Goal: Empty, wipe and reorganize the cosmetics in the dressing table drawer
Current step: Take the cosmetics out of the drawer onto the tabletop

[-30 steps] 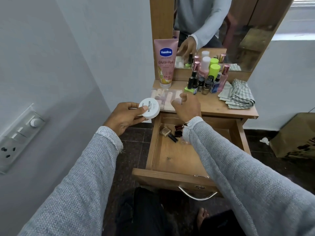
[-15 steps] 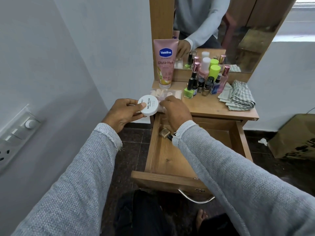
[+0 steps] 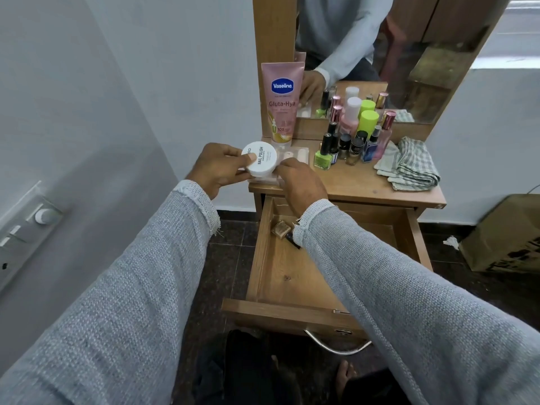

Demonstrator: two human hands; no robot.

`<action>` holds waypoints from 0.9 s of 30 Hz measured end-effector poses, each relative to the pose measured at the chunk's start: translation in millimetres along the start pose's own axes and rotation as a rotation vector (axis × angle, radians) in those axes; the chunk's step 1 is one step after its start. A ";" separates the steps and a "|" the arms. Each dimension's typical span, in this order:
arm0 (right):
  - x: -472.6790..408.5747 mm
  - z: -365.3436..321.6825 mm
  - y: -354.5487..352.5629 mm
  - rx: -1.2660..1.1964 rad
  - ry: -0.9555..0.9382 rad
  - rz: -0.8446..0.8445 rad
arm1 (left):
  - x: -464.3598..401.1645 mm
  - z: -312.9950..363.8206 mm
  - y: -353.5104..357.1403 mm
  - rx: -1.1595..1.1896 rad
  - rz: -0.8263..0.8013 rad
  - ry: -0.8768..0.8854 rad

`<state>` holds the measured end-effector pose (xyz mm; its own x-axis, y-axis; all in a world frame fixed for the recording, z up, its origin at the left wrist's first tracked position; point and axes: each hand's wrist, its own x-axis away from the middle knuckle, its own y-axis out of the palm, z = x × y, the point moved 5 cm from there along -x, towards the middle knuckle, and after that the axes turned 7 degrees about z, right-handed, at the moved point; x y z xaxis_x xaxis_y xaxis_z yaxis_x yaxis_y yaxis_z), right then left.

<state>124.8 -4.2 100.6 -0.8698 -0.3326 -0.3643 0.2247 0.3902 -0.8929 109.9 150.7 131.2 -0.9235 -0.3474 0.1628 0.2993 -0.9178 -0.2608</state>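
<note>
Holding a round white tub (image 3: 260,158) marked nail polish, the person's left hand (image 3: 217,168) is pinching it between thumb and fingers just above the front left corner of the dressing table top (image 3: 365,185). The right hand (image 3: 301,185) is reaching in beside it, fingers curled at the edge of a clear flat packet (image 3: 292,159) lying under the tub; whether it is actually gripping that packet I cannot tell, as the knuckles are hiding the fingertips.

The open drawer (image 3: 280,287) is standing pulled out below, and a small bottle (image 3: 282,228) with something dark beside it is lying near its back left corner, partly under the right sleeve. So the emptying is looking not quite finished.

On the top, the pink tube (image 3: 282,100) is standing at the back left, a cluster of small bottles (image 3: 350,138) is crowding the middle, and a folded checked cloth (image 3: 409,165) is waiting on the right.

To do this well, I would say the tub wants setting down flat on bare wood, well in from the edge and clear of the standing bottles, which would topple easily. The cloth should be kept reachable for wiping.
</note>
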 end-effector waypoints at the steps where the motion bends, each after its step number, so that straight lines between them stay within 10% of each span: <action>1: 0.1 0.3 0.1 -0.004 -0.002 0.001 | -3.1 1.9 1.8 -0.010 0.005 0.002; 27: 65.1 51.1 -32.8 -0.126 0.004 0.339 | -46.4 16.8 37.2 -0.566 0.188 0.180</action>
<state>83.2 -82.5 92.6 -0.7569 -0.1631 -0.6328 0.4447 0.5809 -0.6817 167.9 129.5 130.0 -0.9080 -0.4102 -0.0855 0.3331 -0.5829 -0.7411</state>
